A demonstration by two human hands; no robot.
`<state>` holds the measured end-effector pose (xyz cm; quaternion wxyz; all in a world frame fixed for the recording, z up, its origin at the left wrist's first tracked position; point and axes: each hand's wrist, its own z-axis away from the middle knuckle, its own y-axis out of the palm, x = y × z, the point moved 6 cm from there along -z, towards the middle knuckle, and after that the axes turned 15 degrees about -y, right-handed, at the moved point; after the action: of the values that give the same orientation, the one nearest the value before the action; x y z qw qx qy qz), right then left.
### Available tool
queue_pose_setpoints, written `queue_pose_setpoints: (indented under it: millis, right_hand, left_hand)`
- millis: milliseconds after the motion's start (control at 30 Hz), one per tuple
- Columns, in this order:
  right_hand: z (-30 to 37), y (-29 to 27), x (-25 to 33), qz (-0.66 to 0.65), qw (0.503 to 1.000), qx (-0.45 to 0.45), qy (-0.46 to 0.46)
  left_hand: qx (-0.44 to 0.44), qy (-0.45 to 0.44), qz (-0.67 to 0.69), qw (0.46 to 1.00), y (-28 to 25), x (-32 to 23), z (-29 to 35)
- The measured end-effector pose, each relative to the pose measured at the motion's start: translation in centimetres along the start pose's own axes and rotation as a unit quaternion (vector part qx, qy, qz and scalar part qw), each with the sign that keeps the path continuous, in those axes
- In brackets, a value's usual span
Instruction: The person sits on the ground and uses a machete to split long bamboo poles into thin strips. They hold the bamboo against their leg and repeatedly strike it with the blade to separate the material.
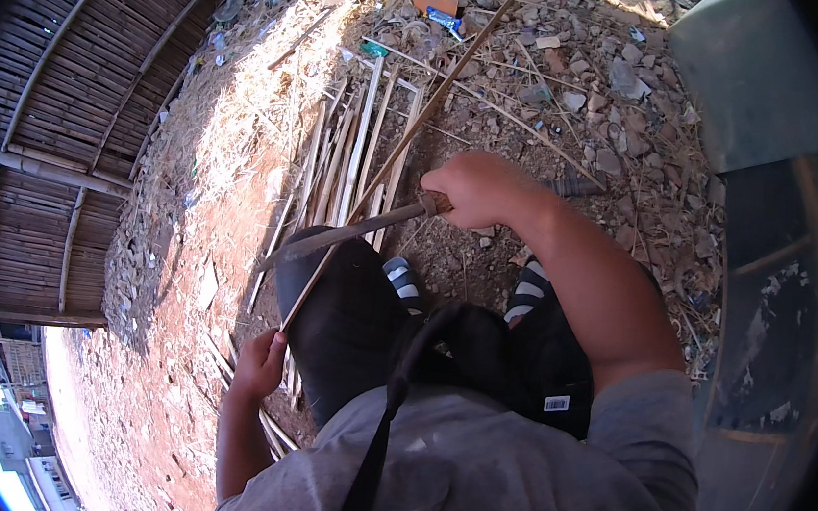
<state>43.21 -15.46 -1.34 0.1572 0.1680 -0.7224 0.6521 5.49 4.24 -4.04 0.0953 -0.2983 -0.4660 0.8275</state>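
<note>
My right hand (479,188) grips the wooden handle of a long dark knife (347,233) whose blade lies across a thin bamboo strip (420,124). The strip runs from the upper right down to my left hand (261,364), which is closed around its lower end beside my left knee. The blade crosses the strip just above my black-trousered knee (344,318). I am seated, and my striped sandals (404,285) rest on the ground below.
A bundle of split bamboo strips (350,151) lies on the dirt ahead. Rubble, stones and litter (584,75) cover the ground to the upper right. A bamboo slat fence (57,123) stands at the left. A grey-green panel (751,82) fills the right.
</note>
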Motion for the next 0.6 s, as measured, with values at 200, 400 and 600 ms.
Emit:
queue_pose_setpoints:
  millis: [200, 400, 600]
  right_hand:
    - [4.1, -2.6, -8.9, -0.063, 0.957, -0.201, 0.2]
    - [0.7, -0.7, -1.6, 0.004, 0.995, -0.052, 0.08]
    - [0.4, 0.0, -1.7, -0.002, 0.997, -0.065, 0.028]
  left_hand:
    - [-0.027, 0.017, -0.009, 0.999, 0.4, -1.4, 0.2]
    - [-0.037, 0.014, -0.052, 0.998, -0.1, -1.8, 0.3]
    - [-0.093, 0.03, -0.104, 0.99, -0.5, -1.5, 0.8]
